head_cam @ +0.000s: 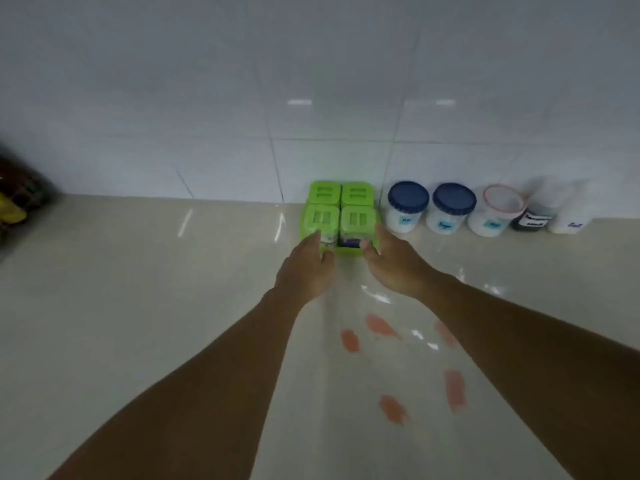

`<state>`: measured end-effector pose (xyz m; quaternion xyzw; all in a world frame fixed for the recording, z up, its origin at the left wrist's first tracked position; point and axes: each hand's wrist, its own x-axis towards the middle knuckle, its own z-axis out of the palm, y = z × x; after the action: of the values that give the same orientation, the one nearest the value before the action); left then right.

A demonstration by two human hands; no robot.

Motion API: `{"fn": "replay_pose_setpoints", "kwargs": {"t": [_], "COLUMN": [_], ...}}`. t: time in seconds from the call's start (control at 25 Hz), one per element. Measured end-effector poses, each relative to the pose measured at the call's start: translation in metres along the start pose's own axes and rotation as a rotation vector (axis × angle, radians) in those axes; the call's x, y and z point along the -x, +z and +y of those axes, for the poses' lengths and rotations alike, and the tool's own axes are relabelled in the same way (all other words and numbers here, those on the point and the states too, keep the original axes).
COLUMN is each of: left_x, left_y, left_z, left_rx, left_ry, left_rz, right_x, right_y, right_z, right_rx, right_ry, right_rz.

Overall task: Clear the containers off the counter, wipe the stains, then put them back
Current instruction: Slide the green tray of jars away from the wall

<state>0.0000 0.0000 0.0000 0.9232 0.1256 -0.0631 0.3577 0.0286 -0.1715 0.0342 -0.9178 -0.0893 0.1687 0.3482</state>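
A green spice rack with several green-lidded jars stands against the tiled wall on the beige counter. My left hand grips its left front corner and my right hand grips its right front side. Several reddish stains mark the counter near me, between and under my forearms. To the right of the rack, two white tubs with blue lids, a pink-rimmed tub, a dark jar and a white jar line the wall.
A dark bag with something yellow lies at the counter's far left edge. White wall tiles rise behind the counter. Bare counter stretches left of the rack.
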Motion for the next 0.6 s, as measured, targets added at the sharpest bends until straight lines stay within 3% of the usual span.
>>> {"fn": "replay_pose_setpoints", "kwargs": {"t": [0.2, 0.6], "left_x": [-0.039, -0.098], "left_y": [0.031, 0.049], "left_z": [-0.024, -0.030], "left_rx": [0.245, 0.537], "left_ry": [0.084, -0.083], "left_rz": [0.188, 0.307], "right_x": [-0.039, -0.099], "right_y": [0.028, 0.060], "right_z": [0.017, 0.032], "right_rx": [-0.177, -0.513], "right_ry": [0.098, 0.253], "right_rz": [0.108, 0.277]}}
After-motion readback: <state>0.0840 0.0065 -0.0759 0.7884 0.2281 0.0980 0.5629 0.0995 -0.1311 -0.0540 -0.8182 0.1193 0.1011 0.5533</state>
